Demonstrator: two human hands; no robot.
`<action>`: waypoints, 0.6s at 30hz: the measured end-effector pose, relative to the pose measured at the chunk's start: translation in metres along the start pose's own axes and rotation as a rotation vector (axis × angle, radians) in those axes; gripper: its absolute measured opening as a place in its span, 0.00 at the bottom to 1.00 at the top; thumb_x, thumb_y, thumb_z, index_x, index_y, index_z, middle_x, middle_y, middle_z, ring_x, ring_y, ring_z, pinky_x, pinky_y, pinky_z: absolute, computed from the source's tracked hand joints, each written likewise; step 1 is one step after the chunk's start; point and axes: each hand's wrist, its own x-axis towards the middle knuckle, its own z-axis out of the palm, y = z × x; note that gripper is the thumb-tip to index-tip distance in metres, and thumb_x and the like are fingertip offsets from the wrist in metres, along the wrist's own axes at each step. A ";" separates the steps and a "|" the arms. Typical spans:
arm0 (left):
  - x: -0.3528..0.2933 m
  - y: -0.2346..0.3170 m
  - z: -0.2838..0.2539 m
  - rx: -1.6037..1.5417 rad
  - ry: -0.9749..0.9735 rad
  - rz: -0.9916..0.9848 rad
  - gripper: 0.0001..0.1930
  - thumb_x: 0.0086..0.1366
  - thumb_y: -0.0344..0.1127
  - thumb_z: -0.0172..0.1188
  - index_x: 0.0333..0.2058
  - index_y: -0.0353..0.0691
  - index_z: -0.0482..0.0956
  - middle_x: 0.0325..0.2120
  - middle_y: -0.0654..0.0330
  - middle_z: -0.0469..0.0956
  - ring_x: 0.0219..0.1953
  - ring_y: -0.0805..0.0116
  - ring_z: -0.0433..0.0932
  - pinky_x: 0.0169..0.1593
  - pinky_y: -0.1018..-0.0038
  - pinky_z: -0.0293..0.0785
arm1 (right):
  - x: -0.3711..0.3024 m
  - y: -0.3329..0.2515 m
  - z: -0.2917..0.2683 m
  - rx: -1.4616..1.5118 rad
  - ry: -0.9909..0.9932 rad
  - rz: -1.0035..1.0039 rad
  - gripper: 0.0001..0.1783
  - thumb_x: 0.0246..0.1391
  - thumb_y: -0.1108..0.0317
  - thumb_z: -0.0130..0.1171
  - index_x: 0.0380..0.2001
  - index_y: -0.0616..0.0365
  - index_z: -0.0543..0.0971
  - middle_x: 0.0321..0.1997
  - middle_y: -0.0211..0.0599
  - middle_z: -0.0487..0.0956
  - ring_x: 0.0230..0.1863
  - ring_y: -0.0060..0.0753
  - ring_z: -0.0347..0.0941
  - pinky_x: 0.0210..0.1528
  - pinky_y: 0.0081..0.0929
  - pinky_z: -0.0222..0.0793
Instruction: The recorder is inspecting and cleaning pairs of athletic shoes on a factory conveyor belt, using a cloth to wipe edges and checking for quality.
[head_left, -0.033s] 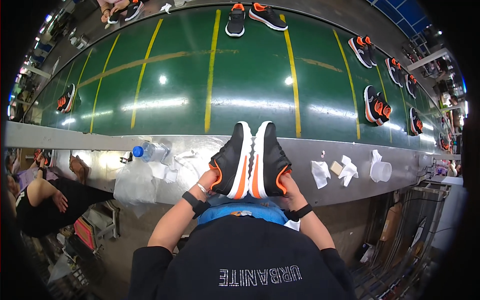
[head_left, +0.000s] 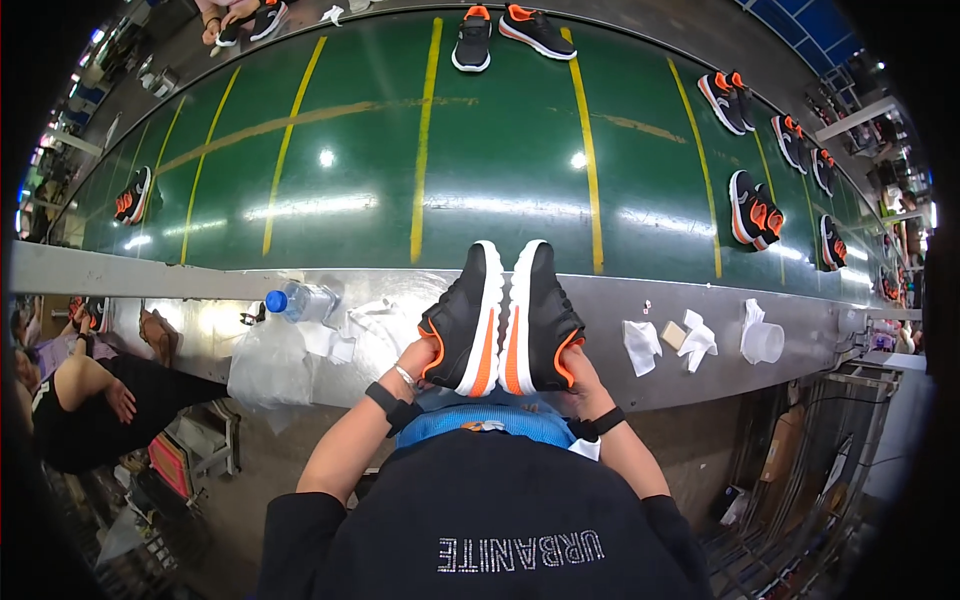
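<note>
I hold a pair of black sneakers with white and orange soles upright in front of me, soles facing each other and toes pointing away. My left hand (head_left: 415,362) is closed at the heel of the left sneaker (head_left: 458,325), with its fingers partly inside the orange-lined opening. Likewise, my right hand (head_left: 582,375) grips the right sneaker (head_left: 547,325) at its heel opening. The heels nearly meet, while a narrow gap separates the toes. Some fingers of both hands are hidden by the shoes.
Beyond the metal ledge (head_left: 600,300) runs a green conveyor belt (head_left: 340,170) carrying several similar sneakers (head_left: 752,212). On the ledge lie a blue-capped bottle (head_left: 305,302), a plastic bag (head_left: 270,365), white cloths (head_left: 640,345) and a white cup (head_left: 766,344). Another person's hand (head_left: 121,402) is at left.
The toes of the two sneakers have moved slightly farther apart. Both hands keep their hold, and the shoes on the belt look unmoved.
</note>
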 end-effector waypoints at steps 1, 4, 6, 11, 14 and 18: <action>-0.002 0.001 0.009 0.034 0.001 0.037 0.14 0.59 0.36 0.42 0.25 0.34 0.75 0.09 0.60 0.70 0.04 0.73 0.63 0.05 0.80 0.54 | 0.002 0.003 -0.006 0.026 -0.015 -0.007 0.15 0.50 0.71 0.45 0.42 0.64 0.70 0.41 0.39 0.75 0.39 0.30 0.73 0.41 0.23 0.70; 0.005 -0.008 0.002 0.046 -0.023 0.100 0.17 0.61 0.40 0.41 0.24 0.35 0.75 0.07 0.61 0.69 0.02 0.75 0.60 0.03 0.81 0.50 | 0.005 0.007 -0.008 0.052 -0.052 -0.009 0.15 0.50 0.71 0.46 0.42 0.64 0.71 0.40 0.39 0.75 0.38 0.30 0.74 0.40 0.23 0.70; 0.009 -0.015 -0.007 0.023 -0.052 0.124 0.18 0.61 0.40 0.41 0.23 0.36 0.75 0.07 0.62 0.69 0.02 0.76 0.61 0.04 0.81 0.52 | 0.004 0.007 -0.003 0.055 -0.006 0.022 0.14 0.50 0.72 0.46 0.41 0.64 0.71 0.40 0.39 0.75 0.38 0.30 0.74 0.40 0.23 0.70; -0.004 -0.004 0.019 -0.138 0.008 0.095 0.15 0.62 0.38 0.41 0.30 0.35 0.76 0.14 0.61 0.74 0.05 0.76 0.65 0.04 0.82 0.54 | 0.001 0.009 -0.015 0.096 -0.084 0.018 0.18 0.49 0.74 0.45 0.46 0.64 0.67 0.44 0.41 0.73 0.42 0.32 0.72 0.44 0.25 0.69; -0.010 0.000 0.012 -0.110 -0.100 0.123 0.13 0.62 0.34 0.42 0.35 0.34 0.74 0.21 0.58 0.77 0.11 0.75 0.72 0.08 0.83 0.62 | 0.002 0.009 -0.013 0.053 -0.105 0.046 0.23 0.48 0.76 0.43 0.51 0.63 0.62 0.49 0.43 0.70 0.46 0.34 0.70 0.48 0.27 0.68; -0.027 0.011 0.032 -0.224 -0.121 0.136 0.12 0.62 0.31 0.42 0.38 0.32 0.73 0.29 0.54 0.77 0.22 0.71 0.78 0.21 0.80 0.74 | 0.005 0.011 -0.016 0.001 -0.113 0.025 0.16 0.48 0.75 0.45 0.43 0.64 0.70 0.41 0.40 0.74 0.40 0.30 0.73 0.42 0.21 0.69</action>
